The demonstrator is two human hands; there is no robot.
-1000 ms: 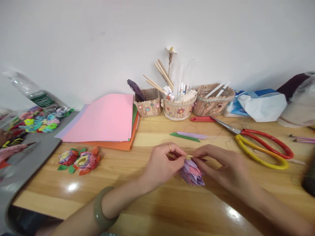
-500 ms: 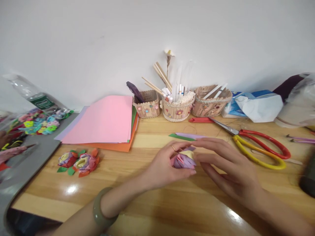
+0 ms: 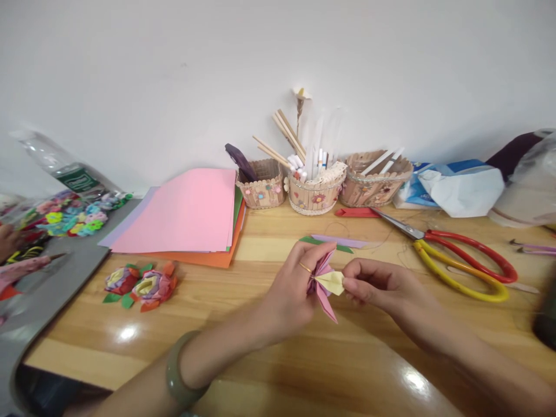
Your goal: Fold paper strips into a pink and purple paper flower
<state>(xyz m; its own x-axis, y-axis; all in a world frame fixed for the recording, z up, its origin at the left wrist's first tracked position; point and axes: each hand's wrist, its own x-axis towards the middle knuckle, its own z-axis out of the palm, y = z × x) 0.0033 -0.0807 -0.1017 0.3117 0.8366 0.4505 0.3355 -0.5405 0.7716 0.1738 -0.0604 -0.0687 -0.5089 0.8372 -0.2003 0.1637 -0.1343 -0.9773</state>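
Observation:
A folded paper flower in pink, purple and pale yellow is held over the wooden table. My left hand, with a ring on one finger, is closed around its purple and pink base. The thumb and index finger of my right hand pinch the tip of a pale yellow petal on its right side. Behind my hands lie a purple paper strip and a green paper strip. Two finished-looking paper flowers with orange and green leaves rest at the left.
A stack of coloured paper lies back left. Three decorated baskets hold sticks and pens along the wall. Large scissors lie at right near a tissue pack. Another person's hand is at the far left edge.
The flower has been turned, so its petals now fan out to the right. My right hand has gone from spread fingers beside it to pinching a yellow petal.

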